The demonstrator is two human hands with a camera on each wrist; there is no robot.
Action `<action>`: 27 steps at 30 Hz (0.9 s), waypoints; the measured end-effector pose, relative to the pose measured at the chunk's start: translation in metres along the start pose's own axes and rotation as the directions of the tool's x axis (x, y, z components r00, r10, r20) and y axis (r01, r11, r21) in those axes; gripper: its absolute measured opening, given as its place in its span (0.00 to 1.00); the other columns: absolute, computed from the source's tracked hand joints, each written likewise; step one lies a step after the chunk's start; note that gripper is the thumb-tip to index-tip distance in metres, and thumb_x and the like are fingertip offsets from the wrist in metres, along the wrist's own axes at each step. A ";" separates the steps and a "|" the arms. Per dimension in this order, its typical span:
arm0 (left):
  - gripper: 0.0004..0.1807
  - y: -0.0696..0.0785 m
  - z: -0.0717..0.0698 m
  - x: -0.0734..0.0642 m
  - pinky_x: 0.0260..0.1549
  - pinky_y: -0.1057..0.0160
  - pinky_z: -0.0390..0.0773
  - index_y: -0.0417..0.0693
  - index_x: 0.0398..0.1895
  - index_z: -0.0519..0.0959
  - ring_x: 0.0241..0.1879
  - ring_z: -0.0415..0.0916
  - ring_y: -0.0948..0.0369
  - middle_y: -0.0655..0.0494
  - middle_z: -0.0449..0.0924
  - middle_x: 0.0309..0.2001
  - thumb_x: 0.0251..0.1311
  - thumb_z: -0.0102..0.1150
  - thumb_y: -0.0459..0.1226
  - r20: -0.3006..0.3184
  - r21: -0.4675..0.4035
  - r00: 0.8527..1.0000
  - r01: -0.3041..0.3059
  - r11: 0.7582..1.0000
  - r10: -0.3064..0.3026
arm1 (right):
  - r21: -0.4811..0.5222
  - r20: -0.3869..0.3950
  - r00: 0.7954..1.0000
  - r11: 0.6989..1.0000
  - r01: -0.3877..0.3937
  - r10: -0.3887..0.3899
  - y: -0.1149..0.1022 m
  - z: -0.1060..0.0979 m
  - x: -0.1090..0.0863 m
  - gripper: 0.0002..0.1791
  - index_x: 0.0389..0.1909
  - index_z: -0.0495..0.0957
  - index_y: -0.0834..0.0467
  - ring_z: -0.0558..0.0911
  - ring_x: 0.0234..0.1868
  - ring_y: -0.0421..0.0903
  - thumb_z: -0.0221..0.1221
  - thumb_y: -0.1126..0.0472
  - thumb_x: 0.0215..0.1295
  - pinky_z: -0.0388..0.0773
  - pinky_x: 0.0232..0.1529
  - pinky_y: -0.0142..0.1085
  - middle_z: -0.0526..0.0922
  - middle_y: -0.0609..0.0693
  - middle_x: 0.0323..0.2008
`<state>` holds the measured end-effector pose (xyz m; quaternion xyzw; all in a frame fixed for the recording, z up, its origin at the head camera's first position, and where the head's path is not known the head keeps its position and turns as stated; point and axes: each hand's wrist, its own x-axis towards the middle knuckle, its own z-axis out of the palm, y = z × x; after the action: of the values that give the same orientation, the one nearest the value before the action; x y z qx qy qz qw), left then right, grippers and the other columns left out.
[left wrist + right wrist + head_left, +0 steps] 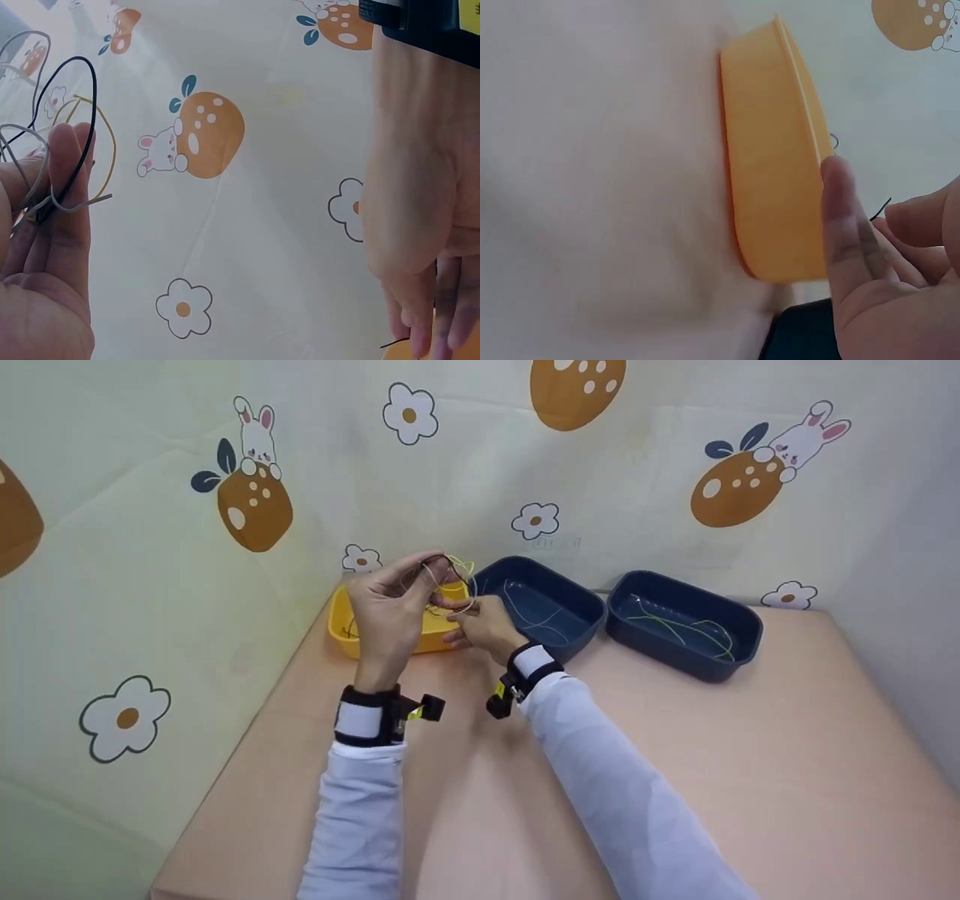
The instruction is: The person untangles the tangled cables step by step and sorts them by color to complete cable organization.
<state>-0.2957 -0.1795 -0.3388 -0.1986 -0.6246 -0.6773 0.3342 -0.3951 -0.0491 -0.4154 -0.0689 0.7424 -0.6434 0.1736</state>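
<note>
bin [436, 643] (yellow, part-hidden) behind left hand [390, 604] pinching wires [94, 101]; right hand [486, 627] pinches black wire [881, 208]

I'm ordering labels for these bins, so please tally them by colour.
Yellow bin: 1
Dark blue bins: 2
Total: 3
</note>
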 end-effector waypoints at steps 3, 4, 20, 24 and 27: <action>0.08 -0.001 -0.001 -0.001 0.29 0.59 0.90 0.41 0.47 0.91 0.34 0.90 0.45 0.46 0.93 0.38 0.67 0.70 0.31 0.002 -0.013 1.000 0.010 1.000 -0.010 | -0.070 0.022 1.000 0.998 0.007 -0.006 0.004 -0.003 0.000 0.24 0.68 0.77 0.67 0.91 0.37 0.46 0.46 0.77 0.76 0.91 0.54 0.48 0.82 0.65 0.64; 0.08 -0.001 -0.001 -0.001 0.28 0.59 0.90 0.41 0.47 0.91 0.34 0.89 0.46 0.45 0.93 0.38 0.67 0.70 0.31 0.001 -0.017 1.000 0.008 1.000 -0.008 | -0.088 0.025 0.999 0.996 0.023 -0.021 0.005 -0.004 0.000 0.26 0.68 0.77 0.67 0.90 0.36 0.46 0.45 0.78 0.74 0.90 0.55 0.49 0.83 0.65 0.62; 0.08 -0.001 0.005 -0.002 0.28 0.58 0.90 0.39 0.48 0.90 0.31 0.89 0.50 0.45 0.93 0.38 0.68 0.70 0.31 0.027 -0.009 1.000 0.009 1.000 -0.009 | -0.084 -0.064 0.985 0.984 0.154 -0.160 0.017 -0.023 -0.005 0.28 0.64 0.78 0.66 0.88 0.47 0.65 0.42 0.81 0.68 0.87 0.34 0.33 0.83 0.66 0.56; 0.08 -0.002 0.006 -0.002 0.29 0.58 0.90 0.40 0.47 0.91 0.34 0.90 0.48 0.45 0.93 0.38 0.67 0.70 0.30 0.043 -0.019 0.999 0.027 0.999 -0.026 | -0.103 -0.063 0.976 0.974 0.200 -0.208 0.020 -0.030 -0.011 0.23 0.59 0.81 0.67 0.88 0.45 0.64 0.46 0.80 0.70 0.89 0.36 0.37 0.86 0.64 0.52; 0.08 -0.003 0.008 -0.002 0.29 0.58 0.91 0.38 0.47 0.90 0.37 0.89 0.42 0.45 0.93 0.39 0.67 0.70 0.30 0.071 -0.026 0.996 0.051 0.998 -0.049 | -0.100 -0.035 0.965 0.961 0.257 -0.261 0.021 -0.040 -0.020 0.16 0.54 0.84 0.65 0.88 0.39 0.56 0.52 0.76 0.74 0.88 0.36 0.35 0.88 0.63 0.48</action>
<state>-0.2974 -0.1716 -0.3413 -0.2113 -0.6314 -0.6866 0.2920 -0.3883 -0.0018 -0.4281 -0.1581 0.7606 -0.6262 0.0667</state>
